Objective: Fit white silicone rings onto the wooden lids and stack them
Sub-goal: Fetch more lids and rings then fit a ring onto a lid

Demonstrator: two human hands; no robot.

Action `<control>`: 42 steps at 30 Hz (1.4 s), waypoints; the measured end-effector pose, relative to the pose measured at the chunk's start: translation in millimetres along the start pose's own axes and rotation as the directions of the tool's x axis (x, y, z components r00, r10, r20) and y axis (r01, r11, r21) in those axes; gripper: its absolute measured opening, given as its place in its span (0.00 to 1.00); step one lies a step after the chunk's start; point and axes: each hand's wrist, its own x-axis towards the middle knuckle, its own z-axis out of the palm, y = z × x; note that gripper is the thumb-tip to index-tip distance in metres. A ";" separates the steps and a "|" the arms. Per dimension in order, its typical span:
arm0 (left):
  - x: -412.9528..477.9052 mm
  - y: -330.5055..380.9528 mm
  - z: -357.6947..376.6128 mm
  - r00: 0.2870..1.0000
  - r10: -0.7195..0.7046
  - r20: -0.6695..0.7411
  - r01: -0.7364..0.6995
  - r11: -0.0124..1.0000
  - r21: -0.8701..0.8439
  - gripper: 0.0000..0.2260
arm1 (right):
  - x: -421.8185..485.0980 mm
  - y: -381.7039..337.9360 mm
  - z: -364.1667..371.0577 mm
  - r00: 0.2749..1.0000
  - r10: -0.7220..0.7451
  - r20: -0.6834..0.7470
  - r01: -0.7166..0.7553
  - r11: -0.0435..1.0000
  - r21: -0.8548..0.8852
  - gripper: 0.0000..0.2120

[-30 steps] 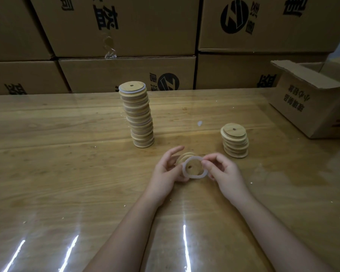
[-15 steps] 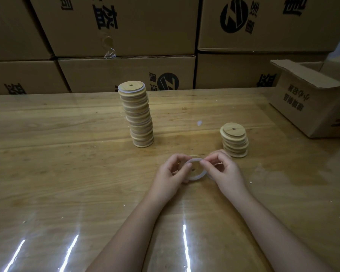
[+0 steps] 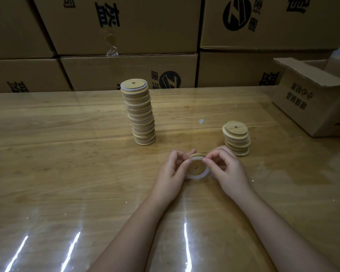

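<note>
Between my hands is a round wooden lid (image 3: 196,166) with a small centre hole, and a white silicone ring (image 3: 197,176) lies around its near face. My left hand (image 3: 172,173) grips the lid's left edge with thumb and fingers. My right hand (image 3: 227,170) pinches the ring at the lid's upper right edge. A tall leaning stack of ringed lids (image 3: 139,112) stands at the middle of the table. A short stack of lids (image 3: 236,141) stands just right of my right hand.
The wooden table (image 3: 67,163) has a glossy clear cover. Stacked cardboard cartons (image 3: 126,71) wall off the far edge. An open carton (image 3: 310,99) sits at the right. A small white scrap (image 3: 201,121) lies between the two stacks.
The ring has gone from hanging loose in front of the lid to lying around the lid's face. Both hands closed in around the lid and stayed in the same spot.
</note>
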 end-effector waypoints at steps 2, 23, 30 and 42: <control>-0.2 0.8 0.7 1.000 0.024 0.002 -0.024 0.999 0.043 0.07 | 0.0 -1.1 0.4 1.000 -0.013 -0.003 0.013 1.000 -0.016 0.04; 2.5 -6.2 -1.0 0.998 -0.055 -0.031 0.056 0.997 0.054 0.07 | 2.6 -3.8 -3.6 1.000 0.011 0.021 -0.011 1.000 0.003 0.06; 2.9 -4.3 0.3 0.995 -0.069 -0.072 0.073 0.996 0.045 0.06 | 3.6 -3.6 -3.1 0.999 0.044 0.031 -0.045 0.999 0.022 0.07; 2.5 -7.2 -0.8 0.994 -0.088 -0.061 0.089 0.996 0.008 0.06 | 1.6 -5.5 -2.0 1.000 0.017 0.018 -0.018 1.000 0.022 0.10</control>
